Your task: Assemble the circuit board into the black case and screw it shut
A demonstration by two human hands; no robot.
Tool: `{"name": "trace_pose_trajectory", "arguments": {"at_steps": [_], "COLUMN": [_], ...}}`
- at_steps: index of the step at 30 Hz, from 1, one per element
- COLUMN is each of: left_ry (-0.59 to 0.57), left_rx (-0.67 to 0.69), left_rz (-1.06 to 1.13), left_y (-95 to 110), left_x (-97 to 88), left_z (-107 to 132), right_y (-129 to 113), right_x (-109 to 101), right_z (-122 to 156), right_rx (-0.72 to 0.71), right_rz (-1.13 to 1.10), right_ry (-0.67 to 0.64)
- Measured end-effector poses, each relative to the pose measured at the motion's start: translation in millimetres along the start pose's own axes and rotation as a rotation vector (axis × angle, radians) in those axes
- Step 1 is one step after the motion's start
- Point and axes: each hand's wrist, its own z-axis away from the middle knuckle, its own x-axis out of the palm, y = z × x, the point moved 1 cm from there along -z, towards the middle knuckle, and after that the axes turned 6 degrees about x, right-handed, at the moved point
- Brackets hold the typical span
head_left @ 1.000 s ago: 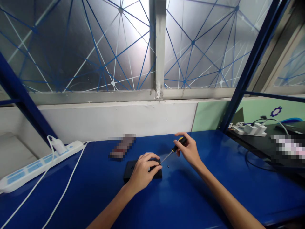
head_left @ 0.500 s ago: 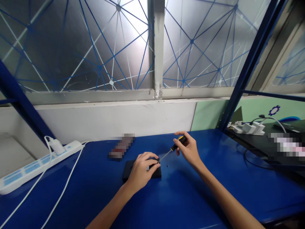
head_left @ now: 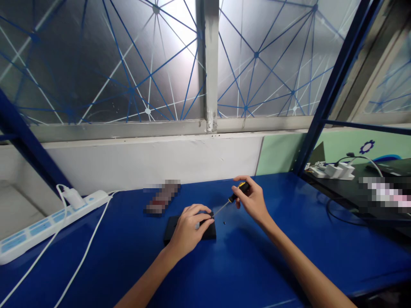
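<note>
My right hand (head_left: 252, 197) is closed around the black and yellow handle of a screwdriver (head_left: 233, 197). Its thin shaft slants down to the left, and the tip meets the fingertips of my left hand (head_left: 193, 225). The thumb and forefinger of that hand pinch together at a small dark piece, too small to name. Under my left hand lies a flat black box-like object (head_left: 172, 228) on the blue table; the palm and fingers cover much of it. A tiny dark bit (head_left: 224, 223), perhaps a screw, rests on the table right of the box.
A white power strip (head_left: 51, 226) with a plugged-in charger (head_left: 74, 197) and white cables lies at the left. Behind the box is a blurred-out flat item (head_left: 163, 197). More plugs (head_left: 340, 171) and a black cable occupy the dark surface at right. A wall and windows stand behind.
The whole view has shifted slightly. Both hands, the screwdriver and the black object keep nearly the same pose.
</note>
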Motion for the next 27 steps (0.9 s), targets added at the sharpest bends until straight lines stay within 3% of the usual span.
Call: {"name": "trace_pose_trajectory", "arguments": {"at_steps": [13,23,27], "left_ry": [-0.001,-0.272,-0.285], "left_rx": [0.007,-0.060,-0.052], "left_rz": [-0.013,-0.156,-0.154], "left_y": [-0.3,1.6,-0.6], "left_x": [-0.4,1.0,4.1], "left_z": [-0.6,5.2,7.6], "right_y": [-1.7,-4.9,-5.0], "right_x": [2.6,1.2,-1.4], "right_z": [3.7,3.3,2.3], "right_rx": [-0.002,0.003,-0.001], "right_rz": [0.059,0.062,0.055], "right_ry": [-0.010,-0.010,0.000]}}
